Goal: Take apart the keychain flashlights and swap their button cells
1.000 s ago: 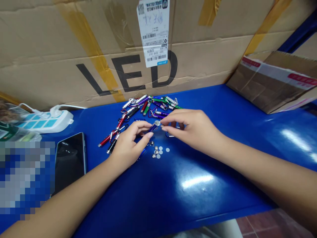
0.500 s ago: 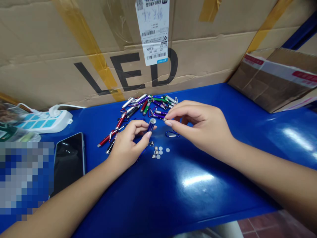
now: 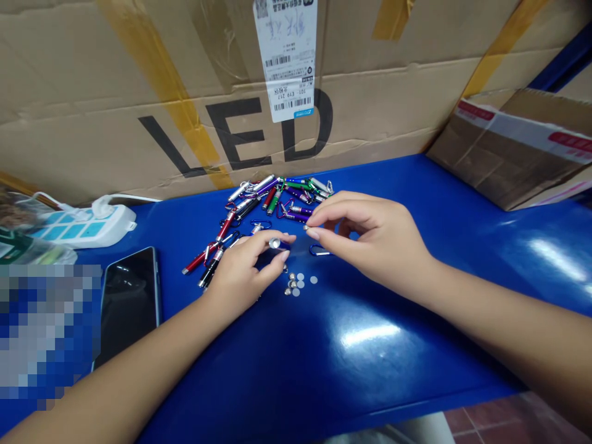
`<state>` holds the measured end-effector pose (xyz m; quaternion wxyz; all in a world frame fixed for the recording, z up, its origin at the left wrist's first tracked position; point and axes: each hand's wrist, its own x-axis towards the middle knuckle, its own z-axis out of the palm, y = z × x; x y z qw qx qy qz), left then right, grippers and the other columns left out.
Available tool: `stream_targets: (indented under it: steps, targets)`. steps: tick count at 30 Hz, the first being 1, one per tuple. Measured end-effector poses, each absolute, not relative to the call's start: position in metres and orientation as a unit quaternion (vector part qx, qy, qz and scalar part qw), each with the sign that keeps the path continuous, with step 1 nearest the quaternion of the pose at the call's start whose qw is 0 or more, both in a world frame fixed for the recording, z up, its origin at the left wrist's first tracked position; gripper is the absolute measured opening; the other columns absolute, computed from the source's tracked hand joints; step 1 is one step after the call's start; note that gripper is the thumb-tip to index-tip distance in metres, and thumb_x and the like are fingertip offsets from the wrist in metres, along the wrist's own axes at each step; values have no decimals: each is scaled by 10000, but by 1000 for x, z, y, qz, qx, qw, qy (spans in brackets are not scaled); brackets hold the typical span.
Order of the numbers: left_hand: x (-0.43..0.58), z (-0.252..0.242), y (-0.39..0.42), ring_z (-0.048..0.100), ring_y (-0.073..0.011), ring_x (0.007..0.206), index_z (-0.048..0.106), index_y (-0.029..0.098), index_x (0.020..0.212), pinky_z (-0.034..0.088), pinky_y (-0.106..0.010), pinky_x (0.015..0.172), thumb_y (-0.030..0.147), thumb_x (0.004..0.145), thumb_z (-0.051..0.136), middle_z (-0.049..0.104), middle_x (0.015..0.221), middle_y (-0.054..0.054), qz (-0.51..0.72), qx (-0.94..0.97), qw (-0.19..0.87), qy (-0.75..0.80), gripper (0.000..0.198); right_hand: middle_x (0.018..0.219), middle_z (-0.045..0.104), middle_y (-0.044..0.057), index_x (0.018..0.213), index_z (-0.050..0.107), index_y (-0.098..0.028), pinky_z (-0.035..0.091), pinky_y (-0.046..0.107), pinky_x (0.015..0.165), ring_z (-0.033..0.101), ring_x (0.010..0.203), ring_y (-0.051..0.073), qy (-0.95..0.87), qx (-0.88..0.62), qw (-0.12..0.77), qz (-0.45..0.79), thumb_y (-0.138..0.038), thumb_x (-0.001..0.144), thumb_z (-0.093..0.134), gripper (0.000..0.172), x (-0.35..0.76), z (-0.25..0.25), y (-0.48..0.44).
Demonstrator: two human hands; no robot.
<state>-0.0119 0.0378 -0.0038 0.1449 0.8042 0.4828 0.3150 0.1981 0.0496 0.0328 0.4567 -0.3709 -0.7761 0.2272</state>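
My left hand [image 3: 243, 268] is closed round a small blue keychain flashlight [image 3: 274, 245], its silver end facing up between thumb and fingers. My right hand [image 3: 370, 237] pinches something tiny at its thumb and forefinger, just right of that flashlight and a little apart from it. Several small silver button cells [image 3: 296, 283] lie on the blue tabletop [image 3: 351, 345] directly below the two hands. A pile of several coloured keychain flashlights [image 3: 272, 197] lies behind the hands. A blue carabiner clip [image 3: 319, 250] lies under my right fingers.
A large cardboard box printed "LED" [image 3: 240, 92] stands along the back. A smaller cardboard box [image 3: 513, 148] sits at the right. A black phone [image 3: 129, 302] and a white power strip [image 3: 78, 225] lie at the left, beside a blurred patch.
My left hand has lowered and tipped the blue flashlight toward the tabletop. My right hand has drawn slightly away from its end, still pinched.
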Motion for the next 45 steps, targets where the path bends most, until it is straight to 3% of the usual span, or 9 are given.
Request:
stream_targets:
  steps: [6,11,28,33,38,45]
  targets:
    - [-12,-6,41,704,-150,865,658,237,1015,526,-271,830,212,843,612,748,1008,8,323,838,44,438,180,824,695,29,812,694,-161,475,214,534,609,669,98,-806,-328,450,201,-143,807,646,51,198,30,50]
    - [-12,-7,42,702,-148,810,668,232,1003,521,-267,793,209,842,602,755,951,9,320,838,38,441,175,841,696,41,827,688,-170,524,246,678,638,800,125,-840,-269,444,155,-134,830,626,72,196,29,49]
    - [-10,-4,39,677,-134,736,660,226,950,458,-261,741,204,832,580,752,863,31,298,854,36,426,144,881,661,71,921,679,-126,515,231,737,615,819,113,-880,-206,421,82,-144,885,570,116,196,14,54]
    - [-10,-5,40,694,-155,798,653,219,943,437,-290,760,206,849,577,758,923,8,303,857,-4,417,121,883,664,61,955,687,-156,482,244,656,603,781,128,-899,-228,372,-10,-209,895,566,145,201,16,53]
    - [-12,-2,39,701,-167,861,642,221,945,399,-320,781,196,858,587,755,952,0,281,867,-35,411,106,675,628,10,904,714,-186,389,262,541,541,615,124,-918,-214,301,-142,-220,913,527,190,205,24,53]
    - [-13,1,37,698,-150,868,636,225,983,373,-329,792,225,891,546,749,918,24,237,884,-30,402,128,616,596,-4,828,717,-183,391,253,533,518,551,112,-928,-206,290,-113,-236,930,491,254,206,22,56]
